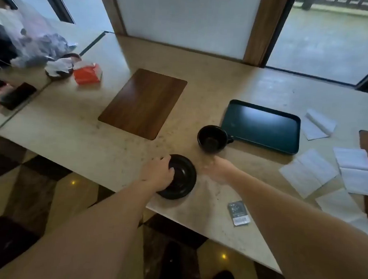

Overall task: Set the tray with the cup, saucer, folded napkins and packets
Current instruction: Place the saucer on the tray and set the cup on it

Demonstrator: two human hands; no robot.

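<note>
The black saucer sits at the near edge of the beige stone counter, and the left hand grips it, fingers curled over its left rim. The right hand hovers just beside the saucer, below the cup, but it is too blurred to tell how its fingers lie. The black cup stands upright just past them, its handle turned toward the dark tray, which lies flat close by on its right. White napkins are scattered unfolded right of the tray, and one grey packet lies near the counter's front edge, under the right forearm.

Further out, a wooden board lies flat mid-counter, with an orange tissue pack beyond it to the left. Two phones rest at the far left. Behind the counter stands a white panel framed in wood, with glass doors on either side. The floor below is glossy, in dark and tan checks.
</note>
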